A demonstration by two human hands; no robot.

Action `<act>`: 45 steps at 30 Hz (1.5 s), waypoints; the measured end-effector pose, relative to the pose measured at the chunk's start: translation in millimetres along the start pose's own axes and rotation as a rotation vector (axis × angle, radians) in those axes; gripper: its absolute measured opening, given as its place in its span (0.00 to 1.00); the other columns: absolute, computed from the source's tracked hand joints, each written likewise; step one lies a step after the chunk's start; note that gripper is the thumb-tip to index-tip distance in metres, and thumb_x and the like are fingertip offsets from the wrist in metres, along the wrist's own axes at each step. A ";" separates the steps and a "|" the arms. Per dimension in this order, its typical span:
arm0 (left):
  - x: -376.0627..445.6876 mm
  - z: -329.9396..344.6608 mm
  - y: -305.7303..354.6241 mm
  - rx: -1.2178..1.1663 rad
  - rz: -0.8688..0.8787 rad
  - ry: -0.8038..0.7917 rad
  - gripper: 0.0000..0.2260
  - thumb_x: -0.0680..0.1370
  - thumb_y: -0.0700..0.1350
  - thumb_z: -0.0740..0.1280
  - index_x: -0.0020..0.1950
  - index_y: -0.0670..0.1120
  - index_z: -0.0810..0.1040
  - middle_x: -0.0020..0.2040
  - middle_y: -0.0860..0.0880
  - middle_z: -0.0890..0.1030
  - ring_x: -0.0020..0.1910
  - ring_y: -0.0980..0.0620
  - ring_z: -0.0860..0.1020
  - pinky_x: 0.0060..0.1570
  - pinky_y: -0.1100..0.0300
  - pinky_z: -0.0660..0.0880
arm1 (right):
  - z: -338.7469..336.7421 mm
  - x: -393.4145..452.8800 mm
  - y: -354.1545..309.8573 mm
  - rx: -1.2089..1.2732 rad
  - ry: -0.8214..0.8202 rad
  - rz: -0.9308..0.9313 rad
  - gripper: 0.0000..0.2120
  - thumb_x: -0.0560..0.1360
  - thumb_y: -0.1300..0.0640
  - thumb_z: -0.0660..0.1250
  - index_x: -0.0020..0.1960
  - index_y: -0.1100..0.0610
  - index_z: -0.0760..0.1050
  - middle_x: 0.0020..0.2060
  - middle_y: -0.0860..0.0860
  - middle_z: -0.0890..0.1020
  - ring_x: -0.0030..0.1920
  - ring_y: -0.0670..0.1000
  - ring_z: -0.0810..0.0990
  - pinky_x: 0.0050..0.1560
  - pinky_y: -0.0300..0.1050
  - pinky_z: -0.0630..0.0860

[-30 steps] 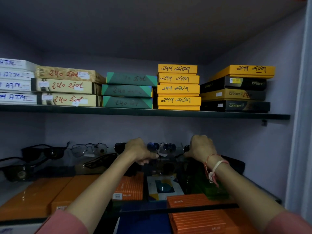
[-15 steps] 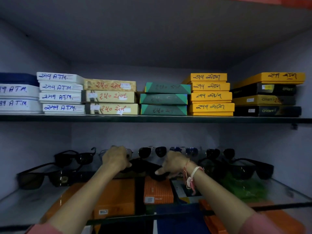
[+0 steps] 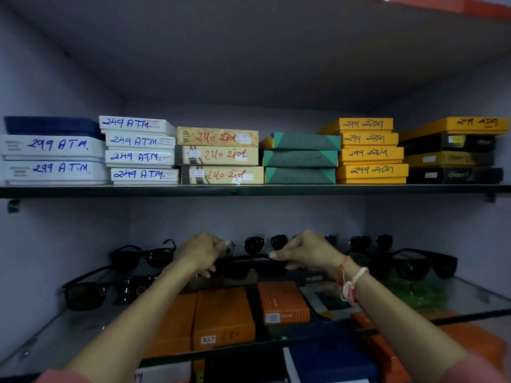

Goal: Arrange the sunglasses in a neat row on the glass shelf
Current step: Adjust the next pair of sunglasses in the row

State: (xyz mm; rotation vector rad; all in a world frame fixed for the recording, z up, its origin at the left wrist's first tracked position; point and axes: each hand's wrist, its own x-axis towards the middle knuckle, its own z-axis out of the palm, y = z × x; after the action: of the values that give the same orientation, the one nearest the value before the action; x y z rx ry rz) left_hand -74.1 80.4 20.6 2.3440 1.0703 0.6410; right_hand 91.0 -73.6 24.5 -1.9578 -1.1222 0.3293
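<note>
Head view only, so that's what gets covered; both hands are reached in over the glass shelf [image 3: 470, 297], and one pair of dark sunglasses [image 3: 250, 268] is gripped between them, roughly mid-shelf and toward the front of the display. The left hand [image 3: 200, 251] is curled closed around the pair's left end; the right hand [image 3: 307, 251] is pinched on the right end, thumb tip laid along the top edge of the frame. Whether the pair is resting on the glass or lifted just off it can't be told from this angle.

Behind it, a back row is already lined up against the wall: black-lens aviators [image 3: 266, 243] between the two hands, another dark pair [image 3: 370, 241] off to the right. Larger black frames [image 3: 420, 264] sit near the right wall; two more pairs, the black wayfarers [image 3: 143, 254] and a big dark pair [image 3: 94, 291], are left angled on the left side and look unsorted. Orange boxes [image 3: 224, 319] are seen through the glass on the level below.

Step in hand, as a guess: squaring up the centre pair in a front row. Next move probably calls for it to be set down level, facing forward, evenly spaced from its neighbours; then the skewed left pairs would need straightening.
</note>
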 end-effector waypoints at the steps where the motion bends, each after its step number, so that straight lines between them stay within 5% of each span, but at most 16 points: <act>1: -2.1 -0.5 1.9 -0.119 0.009 -0.047 0.23 0.78 0.57 0.63 0.63 0.41 0.79 0.65 0.42 0.79 0.45 0.42 0.85 0.43 0.52 0.83 | -0.5 -1.7 -2.0 0.031 0.024 -0.025 0.07 0.65 0.50 0.78 0.36 0.54 0.86 0.40 0.43 0.86 0.28 0.39 0.84 0.29 0.26 0.75; 3: -4.8 0.5 3.9 -0.168 0.054 -0.076 0.22 0.74 0.57 0.69 0.57 0.41 0.83 0.67 0.44 0.78 0.43 0.43 0.86 0.47 0.52 0.84 | -3.7 -4.2 -4.4 0.086 0.124 -0.035 0.09 0.63 0.51 0.79 0.38 0.56 0.87 0.38 0.46 0.88 0.34 0.44 0.86 0.36 0.31 0.81; 6: -7.5 3.9 6.0 -0.178 0.128 -0.011 0.12 0.68 0.52 0.76 0.43 0.43 0.87 0.51 0.43 0.87 0.39 0.46 0.87 0.47 0.53 0.84 | -10.3 -6.1 -4.6 0.100 0.227 -0.039 0.08 0.61 0.52 0.81 0.35 0.56 0.86 0.33 0.48 0.88 0.32 0.43 0.86 0.35 0.31 0.80; 8: -8.5 4.2 10.4 -0.145 0.150 0.065 0.08 0.66 0.48 0.78 0.37 0.44 0.86 0.42 0.44 0.88 0.36 0.47 0.86 0.44 0.51 0.85 | -14.7 -8.0 -5.7 0.033 0.257 -0.045 0.08 0.62 0.53 0.81 0.37 0.56 0.87 0.35 0.49 0.88 0.37 0.46 0.87 0.44 0.37 0.83; 12: -8.5 2.0 25.1 0.036 0.205 0.163 0.11 0.67 0.52 0.78 0.38 0.44 0.87 0.35 0.46 0.87 0.33 0.50 0.85 0.37 0.58 0.83 | -27.4 -5.0 -9.0 -0.182 0.315 -0.040 0.06 0.63 0.55 0.79 0.33 0.53 0.82 0.32 0.49 0.85 0.33 0.49 0.85 0.35 0.39 0.82; 14: -5.6 2.3 31.6 0.060 0.210 0.204 0.12 0.69 0.52 0.77 0.37 0.43 0.87 0.32 0.45 0.86 0.29 0.52 0.84 0.32 0.63 0.80 | -35.4 -1.1 -9.0 -0.334 0.391 -0.054 0.07 0.63 0.53 0.78 0.33 0.55 0.82 0.33 0.51 0.85 0.39 0.52 0.86 0.39 0.42 0.82; 19: 5.7 16.4 43.5 0.022 0.092 0.248 0.10 0.71 0.43 0.71 0.33 0.38 0.82 0.30 0.44 0.85 0.25 0.48 0.81 0.29 0.59 0.80 | -40.7 4.8 2.0 -0.464 0.485 -0.010 0.14 0.65 0.47 0.75 0.38 0.59 0.84 0.42 0.57 0.86 0.45 0.59 0.84 0.38 0.43 0.72; 23: 10.6 35.7 47.2 0.026 0.001 0.170 0.10 0.69 0.46 0.70 0.31 0.43 0.75 0.33 0.44 0.82 0.30 0.46 0.77 0.30 0.59 0.74 | -36.5 10.6 19.5 -0.464 0.412 0.062 0.15 0.67 0.49 0.71 0.44 0.60 0.83 0.47 0.57 0.85 0.49 0.60 0.83 0.41 0.44 0.73; 26: 14.9 43.9 44.3 0.076 -0.055 0.120 0.11 0.69 0.49 0.72 0.34 0.43 0.76 0.39 0.44 0.84 0.34 0.48 0.77 0.28 0.62 0.69 | -32.9 12.7 30.3 -0.463 0.311 0.091 0.13 0.67 0.48 0.72 0.39 0.58 0.78 0.49 0.57 0.84 0.50 0.59 0.83 0.41 0.43 0.72; 29: 18.2 46.0 42.1 0.108 -0.095 0.049 0.11 0.69 0.52 0.74 0.36 0.45 0.78 0.30 0.51 0.82 0.30 0.54 0.77 0.28 0.62 0.68 | -32.1 17.1 30.3 -0.471 0.257 0.103 0.15 0.67 0.46 0.71 0.42 0.57 0.77 0.51 0.57 0.83 0.52 0.59 0.82 0.43 0.43 0.72; 35: 20.9 38.1 43.6 0.139 -0.143 -0.016 0.12 0.68 0.54 0.75 0.40 0.46 0.82 0.25 0.53 0.82 0.27 0.61 0.78 0.27 0.63 0.71 | -41.6 8.5 33.5 -0.606 0.079 0.109 0.20 0.79 0.61 0.61 0.29 0.58 0.62 0.30 0.52 0.67 0.29 0.50 0.73 0.32 0.37 0.68; 38: 20.2 28.1 36.3 0.201 -0.129 0.067 0.19 0.68 0.61 0.73 0.35 0.45 0.77 0.30 0.51 0.80 0.33 0.55 0.78 0.35 0.61 0.74 | -42.3 12.4 24.5 -0.502 0.131 0.187 0.21 0.73 0.47 0.69 0.38 0.64 0.70 0.37 0.55 0.75 0.39 0.51 0.75 0.42 0.40 0.71; 40: 18.5 20.4 28.7 0.314 -0.121 0.173 0.21 0.71 0.61 0.70 0.34 0.45 0.73 0.38 0.46 0.79 0.38 0.49 0.77 0.33 0.60 0.72 | -40.6 17.6 17.7 -0.549 0.173 0.100 0.25 0.65 0.35 0.71 0.42 0.57 0.73 0.43 0.54 0.80 0.47 0.55 0.81 0.45 0.44 0.74; 45: 13.3 17.4 10.2 0.522 -0.175 0.011 0.22 0.74 0.55 0.70 0.59 0.40 0.77 0.57 0.43 0.81 0.55 0.45 0.80 0.53 0.53 0.78 | -31.2 22.2 11.2 -0.507 0.304 -0.001 0.26 0.64 0.33 0.71 0.36 0.57 0.75 0.44 0.55 0.82 0.48 0.58 0.83 0.41 0.44 0.73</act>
State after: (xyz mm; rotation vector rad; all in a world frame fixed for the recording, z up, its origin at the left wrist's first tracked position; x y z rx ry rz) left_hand -50.3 80.9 16.0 2.6265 1.5797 0.3353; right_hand 128.2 -75.2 38.9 -2.3423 -1.0734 -0.2780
